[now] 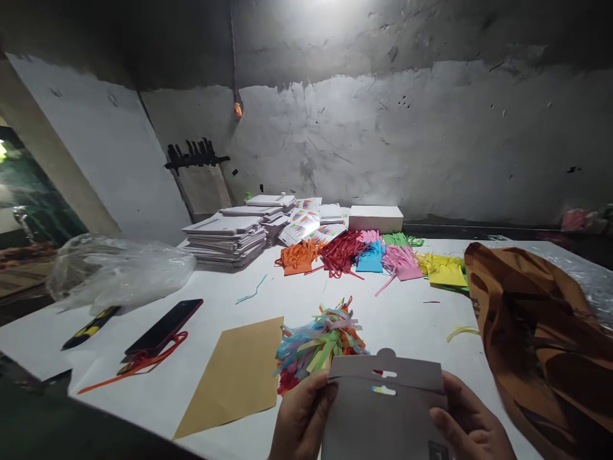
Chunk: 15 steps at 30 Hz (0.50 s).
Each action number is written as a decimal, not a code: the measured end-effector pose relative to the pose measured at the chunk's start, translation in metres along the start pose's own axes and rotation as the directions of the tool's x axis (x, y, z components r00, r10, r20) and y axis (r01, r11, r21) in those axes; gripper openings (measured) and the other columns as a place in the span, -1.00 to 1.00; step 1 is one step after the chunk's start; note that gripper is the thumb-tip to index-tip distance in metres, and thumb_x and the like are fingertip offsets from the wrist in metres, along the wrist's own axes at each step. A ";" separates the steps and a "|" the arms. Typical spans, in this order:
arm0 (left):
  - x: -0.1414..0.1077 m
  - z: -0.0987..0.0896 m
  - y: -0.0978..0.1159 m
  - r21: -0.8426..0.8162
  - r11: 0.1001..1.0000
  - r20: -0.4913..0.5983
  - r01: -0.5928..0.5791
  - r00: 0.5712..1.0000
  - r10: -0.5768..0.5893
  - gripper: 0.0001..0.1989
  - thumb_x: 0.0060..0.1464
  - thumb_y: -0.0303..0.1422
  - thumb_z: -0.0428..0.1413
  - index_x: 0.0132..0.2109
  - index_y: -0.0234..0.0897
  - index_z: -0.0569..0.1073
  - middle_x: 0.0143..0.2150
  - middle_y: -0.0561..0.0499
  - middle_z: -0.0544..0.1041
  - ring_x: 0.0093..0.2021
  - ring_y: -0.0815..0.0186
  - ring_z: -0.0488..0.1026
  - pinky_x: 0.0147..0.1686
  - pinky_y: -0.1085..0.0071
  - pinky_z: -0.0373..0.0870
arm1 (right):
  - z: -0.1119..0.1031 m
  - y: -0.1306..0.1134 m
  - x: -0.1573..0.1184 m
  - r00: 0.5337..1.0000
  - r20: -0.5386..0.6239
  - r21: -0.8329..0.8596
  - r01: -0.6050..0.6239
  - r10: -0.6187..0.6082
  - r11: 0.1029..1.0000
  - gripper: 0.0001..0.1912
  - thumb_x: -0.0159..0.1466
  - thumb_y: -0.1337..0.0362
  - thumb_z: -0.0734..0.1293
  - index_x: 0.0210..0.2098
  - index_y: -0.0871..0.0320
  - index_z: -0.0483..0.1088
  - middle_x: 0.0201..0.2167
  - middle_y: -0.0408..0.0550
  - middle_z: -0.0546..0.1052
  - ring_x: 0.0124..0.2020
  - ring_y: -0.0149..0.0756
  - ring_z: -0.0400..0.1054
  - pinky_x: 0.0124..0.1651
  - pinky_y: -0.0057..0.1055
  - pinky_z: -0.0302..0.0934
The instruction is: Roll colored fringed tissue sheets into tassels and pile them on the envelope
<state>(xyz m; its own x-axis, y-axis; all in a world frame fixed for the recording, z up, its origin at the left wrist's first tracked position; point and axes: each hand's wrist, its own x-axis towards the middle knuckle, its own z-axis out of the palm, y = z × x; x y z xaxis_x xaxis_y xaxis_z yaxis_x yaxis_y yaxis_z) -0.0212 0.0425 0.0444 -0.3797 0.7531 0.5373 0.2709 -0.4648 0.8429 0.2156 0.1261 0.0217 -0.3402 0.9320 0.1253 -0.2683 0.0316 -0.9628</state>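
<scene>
A grey-white cardboard packet (383, 415) with hang-hole slots and a small rounded tab on its top flap is held up at the bottom right. My left hand (306, 415) pinches its left edge near the flap. On the opposite edge, my right hand (472, 418) grips it with the thumb in front. Just behind the packet lies a multicoloured bunch of paper strips (318, 338), partly hidden by it. A flat brown paper sheet (234, 377) rests to the left of that bunch. The packet's lower end is cut off by the frame.
Stacked packets (225, 239) and a white box (376, 218) stand at the back, behind coloured fringed paper bundles (342, 252). A phone (165, 326), a yellow-black cutter (90, 327) and a plastic bag (124, 271) lie left. A crumpled brown bag (536, 332) stands right.
</scene>
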 end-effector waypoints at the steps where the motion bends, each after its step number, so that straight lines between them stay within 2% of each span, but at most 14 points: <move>1: -0.001 0.001 0.000 -0.018 1.000 0.003 0.004 1.000 -0.004 -0.76 0.26 -0.15 0.18 -0.06 -0.11 0.65 -0.22 -0.04 0.69 -0.31 0.26 0.60 -0.31 0.50 0.51 | -0.004 0.003 0.002 0.999 0.050 -0.018 -0.011 0.012 1.000 -0.59 0.19 0.04 0.51 -0.01 0.01 0.57 -0.18 0.03 0.65 -0.21 -0.14 0.56 -0.08 -0.30 0.46; 4: -0.001 -0.002 -0.001 -0.076 0.997 0.029 0.017 0.999 -0.015 -0.74 0.28 -0.15 0.16 0.05 -0.02 0.60 -0.20 -0.01 0.67 -0.26 0.29 0.58 -0.22 0.48 0.50 | -0.011 0.009 0.004 0.991 0.135 0.012 -0.023 0.021 1.000 -0.67 0.28 0.07 0.43 0.01 -0.01 0.57 -0.16 0.03 0.64 -0.14 -0.10 0.54 -0.02 -0.25 0.43; 8: 0.007 -0.014 0.001 -0.140 0.990 0.209 0.029 0.978 0.000 -0.81 0.34 -0.22 0.11 -0.01 -0.01 0.59 -0.25 0.02 0.60 -0.35 0.37 0.48 -0.34 0.53 0.41 | -0.013 0.001 0.007 0.980 0.190 0.032 0.052 -0.057 0.998 -0.72 0.30 0.04 0.40 -0.04 -0.07 0.60 -0.30 -0.04 0.57 -0.33 -0.20 0.47 -0.26 -0.33 0.41; 9: 0.010 -0.017 0.003 -0.158 0.987 0.264 0.014 0.964 0.028 -0.80 0.35 -0.22 0.09 0.00 -0.02 0.58 -0.25 0.01 0.59 -0.35 0.36 0.46 -0.33 0.52 0.39 | -0.013 -0.004 0.007 0.966 0.240 0.018 0.094 -0.096 0.995 -0.73 0.29 0.04 0.41 -0.06 -0.09 0.60 -0.35 -0.06 0.53 -0.37 -0.25 0.44 -0.32 -0.38 0.37; 11: 0.017 -0.021 0.008 -0.196 0.981 0.376 -0.004 0.923 0.079 -0.76 0.39 -0.21 0.02 -0.05 -0.04 0.60 -0.28 0.00 0.53 -0.35 0.36 0.43 -0.32 0.49 0.35 | -0.016 -0.016 0.009 0.909 0.388 -0.012 0.168 -0.151 0.986 -0.78 0.30 0.06 0.38 -0.10 -0.14 0.61 -0.38 -0.11 0.42 -0.40 -0.32 0.38 -0.37 -0.44 0.28; 13: 0.023 -0.021 0.014 -0.191 0.981 0.464 0.037 0.884 0.057 -0.68 0.40 -0.21 -0.01 -0.19 -0.12 0.62 -0.30 0.00 0.46 -0.36 0.36 0.41 -0.34 0.47 0.31 | -0.018 -0.028 0.011 0.841 0.522 -0.053 0.198 -0.142 0.979 -0.80 0.34 0.07 0.33 -0.15 -0.17 0.61 -0.36 -0.13 0.35 -0.39 -0.37 0.36 -0.37 -0.48 0.23; 15: 0.026 -0.020 0.020 -0.176 0.981 0.504 0.083 0.863 0.017 -0.62 0.39 -0.15 -0.01 -0.29 -0.19 0.59 -0.30 -0.02 0.44 -0.35 0.32 0.41 -0.36 0.45 0.29 | -0.016 -0.039 0.010 0.821 0.560 -0.130 0.226 -0.116 0.965 -0.77 0.38 0.08 0.27 -0.18 -0.17 0.60 -0.34 -0.13 0.33 -0.40 -0.39 0.35 -0.39 -0.50 0.20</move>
<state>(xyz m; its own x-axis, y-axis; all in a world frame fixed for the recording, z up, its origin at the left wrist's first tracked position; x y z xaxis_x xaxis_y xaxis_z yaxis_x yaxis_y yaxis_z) -0.0433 0.0434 0.0757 0.1231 0.8770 0.4644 0.0785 -0.4751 0.8764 0.2372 0.1402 0.0567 -0.7522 0.5590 0.3489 -0.2184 0.2880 -0.9324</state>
